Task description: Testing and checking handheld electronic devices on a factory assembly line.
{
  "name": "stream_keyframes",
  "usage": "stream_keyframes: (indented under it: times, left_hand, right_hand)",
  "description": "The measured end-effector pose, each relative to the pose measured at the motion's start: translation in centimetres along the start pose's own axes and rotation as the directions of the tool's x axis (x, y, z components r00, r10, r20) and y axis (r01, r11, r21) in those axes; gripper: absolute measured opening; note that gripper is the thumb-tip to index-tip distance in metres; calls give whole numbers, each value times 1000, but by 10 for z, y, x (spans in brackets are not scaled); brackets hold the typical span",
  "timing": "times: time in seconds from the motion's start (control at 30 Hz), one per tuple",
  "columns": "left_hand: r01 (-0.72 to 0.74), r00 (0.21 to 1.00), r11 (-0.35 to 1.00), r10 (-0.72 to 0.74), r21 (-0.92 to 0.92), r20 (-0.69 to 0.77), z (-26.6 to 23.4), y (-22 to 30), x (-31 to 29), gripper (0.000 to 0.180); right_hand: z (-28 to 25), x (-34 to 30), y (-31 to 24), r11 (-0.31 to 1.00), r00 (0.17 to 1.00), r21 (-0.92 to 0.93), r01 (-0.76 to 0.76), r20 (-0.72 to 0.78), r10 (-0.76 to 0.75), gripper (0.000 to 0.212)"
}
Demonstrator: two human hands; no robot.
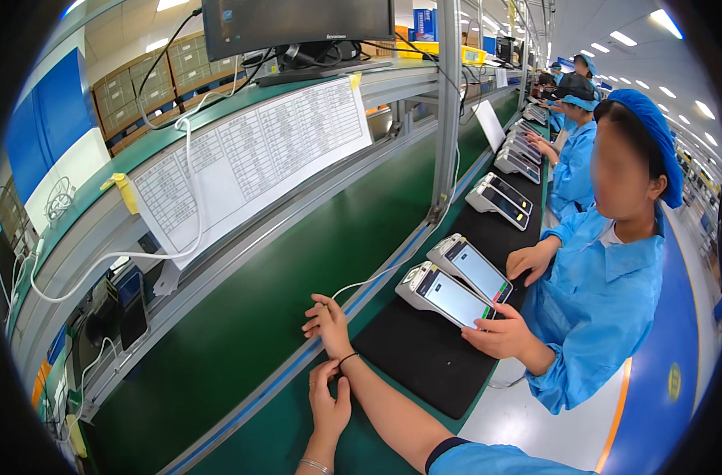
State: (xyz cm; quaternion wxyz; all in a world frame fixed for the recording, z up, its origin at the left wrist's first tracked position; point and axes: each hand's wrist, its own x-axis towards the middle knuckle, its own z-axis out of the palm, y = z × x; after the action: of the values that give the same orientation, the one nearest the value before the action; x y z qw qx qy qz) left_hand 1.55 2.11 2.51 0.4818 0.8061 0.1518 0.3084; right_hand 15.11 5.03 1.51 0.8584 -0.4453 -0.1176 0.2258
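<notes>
Half-curled, the left hand [330, 402] is held at six o'clock of the right hand [328, 324], whose fingers are loosely parted. At two o'clock from there, over a black mat [416, 364], a white, rounded terminal [450, 296], its black-edged screen lit pale, is touched at one end by a co-worker's hand [503, 336].

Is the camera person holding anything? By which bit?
Nothing shows in the left hand or right hand; whether the left grips the right wrist, I can't tell.
</notes>
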Motion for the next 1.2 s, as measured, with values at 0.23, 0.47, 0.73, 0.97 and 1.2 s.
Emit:
stream_keyframes:
  times: [0.23,0.47,0.73,0.97,1.2]
  left_hand:
    - [2,1000,1000,-2,9,-13,1,-3,-1,25]
    - [1,1000,999,0,32,-21,2,-3,-1,26]
    - [64,996,994,-70,-93,-63,1,-7,1,26]
    - [194,979,962,-204,-191,-30,-1,-5,3,22]
    - [262,958,902,-287,-344,-22,-5,-11,3,10]
  right_hand:
    - [0,0,-1,997,1000,-72,-22,19,24,32]
    - [3,1,1,997,1000,-64,-31,-8,30,27]
    - [4,2,1,998,1000,-64,-20,-21,19,23]
    - [4,1,0,998,1000,-58,-5,-31,3,22]
    - [1,2,1,1000,999,-7,-18,-48,18,24]
